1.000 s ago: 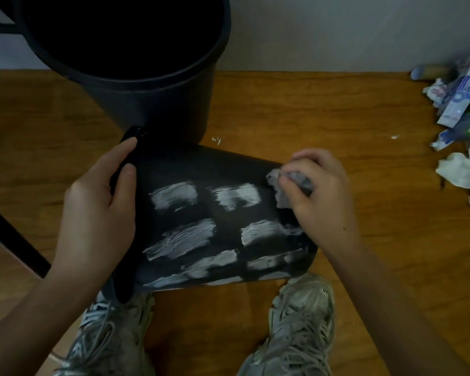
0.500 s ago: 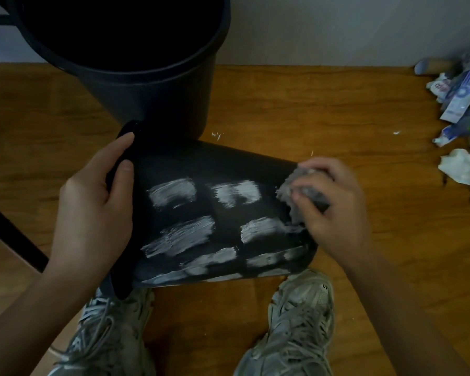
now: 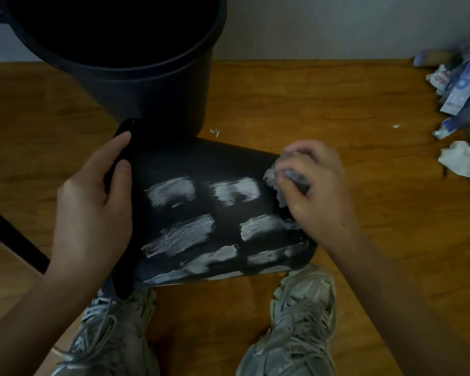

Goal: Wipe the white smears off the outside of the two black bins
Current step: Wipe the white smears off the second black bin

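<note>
A black bin (image 3: 223, 164) lies on its side on the wooden floor, rim to the left, base to the right. Several white smears (image 3: 174, 192) streak its upper wall in rows. My left hand (image 3: 92, 213) grips the rim, thumb and fingers curled over its edge. My right hand (image 3: 315, 191) pinches a crumpled grey wipe (image 3: 280, 183) and presses it on the wall near the base, beside the top right smear. A second black bin (image 3: 152, 88) stands upright just behind, its open mouth facing me.
My two grey sneakers (image 3: 293, 324) stand under the lying bin. Crumpled tissues (image 3: 461, 158) and toothpaste boxes (image 3: 464, 85) litter the floor at the right by the wall. A dark bar (image 3: 14, 237) slants across the left edge.
My right hand with the wipe shifted right toward the bin's base, then back slightly leftward and up. The left hand kept its hold on the rim.
</note>
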A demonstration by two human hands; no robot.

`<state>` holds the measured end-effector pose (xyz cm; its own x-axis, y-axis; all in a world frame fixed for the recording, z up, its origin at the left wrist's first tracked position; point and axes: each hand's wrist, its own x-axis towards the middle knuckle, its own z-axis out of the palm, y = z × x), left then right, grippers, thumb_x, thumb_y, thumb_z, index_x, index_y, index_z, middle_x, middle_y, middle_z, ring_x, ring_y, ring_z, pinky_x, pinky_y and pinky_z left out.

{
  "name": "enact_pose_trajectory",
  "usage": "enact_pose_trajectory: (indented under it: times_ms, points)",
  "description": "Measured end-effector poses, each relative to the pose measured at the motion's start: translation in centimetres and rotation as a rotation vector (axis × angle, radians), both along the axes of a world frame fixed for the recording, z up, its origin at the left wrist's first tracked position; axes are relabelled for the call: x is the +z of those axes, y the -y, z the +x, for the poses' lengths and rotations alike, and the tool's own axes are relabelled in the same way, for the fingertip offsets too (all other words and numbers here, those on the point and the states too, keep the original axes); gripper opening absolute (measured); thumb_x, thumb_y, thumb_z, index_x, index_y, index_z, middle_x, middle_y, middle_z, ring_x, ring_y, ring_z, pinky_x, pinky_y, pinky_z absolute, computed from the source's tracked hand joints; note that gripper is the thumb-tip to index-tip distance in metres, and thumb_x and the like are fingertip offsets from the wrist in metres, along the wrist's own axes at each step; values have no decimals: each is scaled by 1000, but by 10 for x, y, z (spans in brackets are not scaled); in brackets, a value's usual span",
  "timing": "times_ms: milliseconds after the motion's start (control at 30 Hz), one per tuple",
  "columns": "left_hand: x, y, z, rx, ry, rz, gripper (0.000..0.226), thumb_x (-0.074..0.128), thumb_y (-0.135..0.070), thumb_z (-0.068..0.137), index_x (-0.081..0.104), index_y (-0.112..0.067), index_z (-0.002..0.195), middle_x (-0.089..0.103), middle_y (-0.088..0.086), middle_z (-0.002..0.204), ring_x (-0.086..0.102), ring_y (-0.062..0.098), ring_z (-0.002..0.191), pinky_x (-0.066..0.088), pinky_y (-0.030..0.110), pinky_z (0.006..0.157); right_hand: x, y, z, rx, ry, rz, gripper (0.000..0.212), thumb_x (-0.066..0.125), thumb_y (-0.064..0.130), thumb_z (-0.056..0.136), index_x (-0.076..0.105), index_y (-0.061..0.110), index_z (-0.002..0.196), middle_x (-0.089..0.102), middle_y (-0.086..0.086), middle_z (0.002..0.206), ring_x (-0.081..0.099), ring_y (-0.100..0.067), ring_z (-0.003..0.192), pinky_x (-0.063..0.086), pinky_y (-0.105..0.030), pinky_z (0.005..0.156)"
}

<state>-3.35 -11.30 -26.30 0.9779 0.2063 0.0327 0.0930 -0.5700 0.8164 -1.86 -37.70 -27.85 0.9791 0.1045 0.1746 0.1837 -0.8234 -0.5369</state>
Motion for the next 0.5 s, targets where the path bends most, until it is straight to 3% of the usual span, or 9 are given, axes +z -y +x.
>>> enact_pose_trajectory:
  times_ms: [133,300,500]
  points:
    - [-3,0,-2,-20,11,7,36,40,-22,102,49,-25,137,51,-27,68,48,-19,61,38,0,58,-3,14,-31,109,88,24,17,59,18,84,71,8,90,57,-12,116,49,-21,110,36,-23,93]
    - [-13,-4,0,-39,9,29,38,36,-29,103,44,-30,140,50,-46,73,47,-22,63,35,-3,59,0,9,0,-112,-26,9,7,63,16,87,69,14,90,55,-3,112,49,-19,108,27,-11,89]
    - [-18,-7,1,-41,29,21,38,38,-28,102,47,-28,139,50,-47,73,48,-21,64,36,-2,60,-3,18,-27,89,87,30,17,58,19,84,71,7,87,58,-11,113,50,-19,107,34,-17,92]
